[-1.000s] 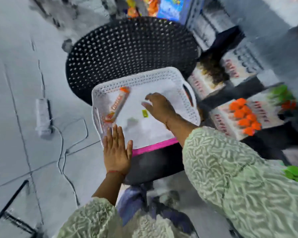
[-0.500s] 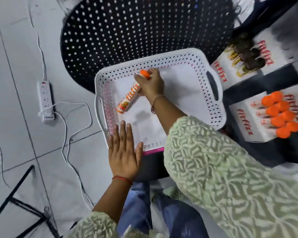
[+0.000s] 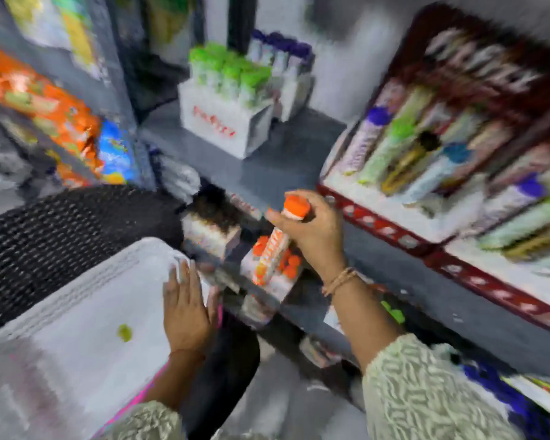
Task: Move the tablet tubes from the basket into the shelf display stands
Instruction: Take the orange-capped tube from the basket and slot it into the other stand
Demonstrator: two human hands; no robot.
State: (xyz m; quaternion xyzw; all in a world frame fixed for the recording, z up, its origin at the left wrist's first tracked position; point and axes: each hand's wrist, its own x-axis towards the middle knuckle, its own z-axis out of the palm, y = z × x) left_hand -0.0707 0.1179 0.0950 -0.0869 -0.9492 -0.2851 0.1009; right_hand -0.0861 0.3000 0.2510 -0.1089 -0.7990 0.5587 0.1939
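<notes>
My right hand [image 3: 315, 236] grips an orange-capped tablet tube [image 3: 275, 241] near its cap, holding it tilted just above a white display stand [image 3: 273, 281] that holds other orange-capped tubes on a lower shelf. My left hand [image 3: 188, 306] lies flat with fingers spread on the right rim of the white perforated basket [image 3: 77, 328]. The basket shows no tubes, only a small green scrap [image 3: 124, 332]. The whole view is motion-blurred.
A black perforated chair [image 3: 61, 233] carries the basket. A stand of brown-capped tubes [image 3: 210, 230] sits left of the orange one. A stand with green-capped tubes [image 3: 226, 106] is on the upper shelf. A red-edged rack of mixed tubes [image 3: 442, 185] fills the right.
My right hand picked the orange-capped tube out of the basket and carried it right to the orange stand. The camera swung up toward the shelves. My left hand stayed on the basket rim.
</notes>
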